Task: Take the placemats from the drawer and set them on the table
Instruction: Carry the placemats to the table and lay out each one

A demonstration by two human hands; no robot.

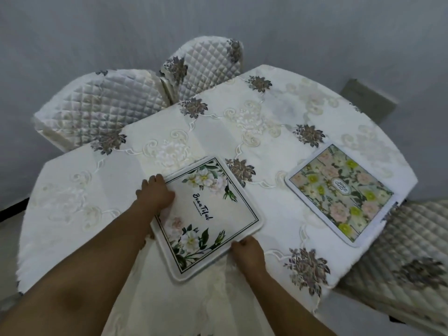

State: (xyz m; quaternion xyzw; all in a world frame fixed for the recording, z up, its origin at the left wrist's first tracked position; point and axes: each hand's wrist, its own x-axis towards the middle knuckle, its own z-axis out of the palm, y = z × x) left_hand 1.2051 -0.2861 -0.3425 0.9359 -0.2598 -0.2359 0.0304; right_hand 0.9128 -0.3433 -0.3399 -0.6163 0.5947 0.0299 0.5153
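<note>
Placemat [213, 221] — skewed, long axis prob. diagonal

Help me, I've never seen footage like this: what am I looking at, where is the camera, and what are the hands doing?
No machine here: a person works bare-handed. The single picture comes from a wide-angle camera worn on the head, looking down, so edges bow. Below is a cloth-covered table with quilted chairs around it. The green mat lies flat at the right, untouched. The left hand and right hand grip the white mat by its left and near edges, at the table's near side.
</note>
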